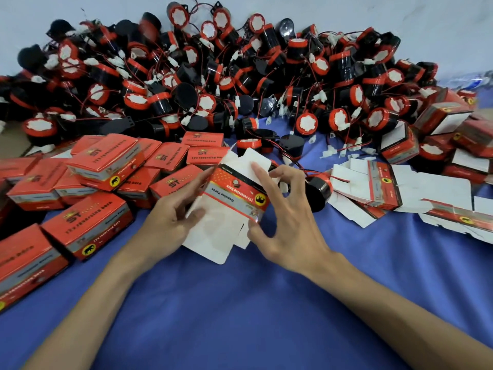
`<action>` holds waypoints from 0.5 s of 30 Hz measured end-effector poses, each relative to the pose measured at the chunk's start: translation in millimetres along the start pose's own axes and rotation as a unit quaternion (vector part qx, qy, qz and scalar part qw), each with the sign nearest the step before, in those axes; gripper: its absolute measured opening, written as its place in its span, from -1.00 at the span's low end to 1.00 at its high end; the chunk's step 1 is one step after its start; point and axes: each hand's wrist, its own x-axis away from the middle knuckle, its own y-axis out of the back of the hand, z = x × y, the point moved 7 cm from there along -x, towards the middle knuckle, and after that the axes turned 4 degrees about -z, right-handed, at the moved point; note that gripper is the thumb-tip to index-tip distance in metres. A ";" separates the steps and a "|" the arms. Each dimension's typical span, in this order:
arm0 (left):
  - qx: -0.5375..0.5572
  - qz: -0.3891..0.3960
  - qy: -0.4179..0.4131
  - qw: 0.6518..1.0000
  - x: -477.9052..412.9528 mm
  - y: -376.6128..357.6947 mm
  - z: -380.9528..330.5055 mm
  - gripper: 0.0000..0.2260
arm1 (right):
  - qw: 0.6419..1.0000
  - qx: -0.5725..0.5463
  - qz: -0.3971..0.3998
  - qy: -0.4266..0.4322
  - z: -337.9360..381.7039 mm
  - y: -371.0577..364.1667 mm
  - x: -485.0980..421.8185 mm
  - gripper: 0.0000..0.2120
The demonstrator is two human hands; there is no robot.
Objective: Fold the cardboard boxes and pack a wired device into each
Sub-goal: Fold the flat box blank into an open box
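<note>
A partly folded red and white cardboard box (231, 201) is held above the blue cloth, its white flaps still spread at top and bottom. My left hand (170, 217) grips its left side, thumb on the white lower panel. My right hand (285, 217) spans the right side: the index finger lies on the top flap, the thumb is at the lower right corner, and the other fingers curl by the right edge. A black wired device with a red band (318, 192) lies just behind my right hand. A large heap of the same wired devices (240, 76) fills the back.
Several closed red boxes (88, 225) are stacked on the left. Flat unfolded boxes (373, 182) lie fanned out on the right, with more boxes (440, 116) behind them. The blue cloth (240, 303) covers the surface in front of me. A pale wall (346, 12) rises behind the heap.
</note>
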 end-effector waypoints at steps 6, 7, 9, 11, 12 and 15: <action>0.142 0.043 0.084 0.985 3.5 6.1 -19.1 -0.30 | 1.000 -0.011 0.006 0.028 1.9 0.0 0.4 -0.32; 0.155 0.035 0.062 0.985 2.1 6.1 -22.6 -0.38 | 0.999 -0.014 0.007 0.045 5.0 0.1 0.2 -0.32; 0.162 -0.007 0.069 0.984 0.0 0.0 -24.3 -0.69 | 0.996 -0.026 0.013 0.083 12.2 0.0 0.4 -0.34; 0.130 -0.033 0.038 0.990 3.8 -6.4 -28.3 -0.48 | 0.992 -0.051 0.026 0.111 18.7 -0.3 1.7 -0.34; 0.120 -0.028 0.004 0.992 5.3 -13.0 -34.9 -0.36 | 0.990 -0.070 0.031 0.118 21.4 -0.1 2.3 -0.33; 0.145 -0.035 -0.029 0.988 11.3 -14.2 -36.6 -0.32 | 0.984 -0.133 0.024 0.114 26.8 3.6 2.6 -0.29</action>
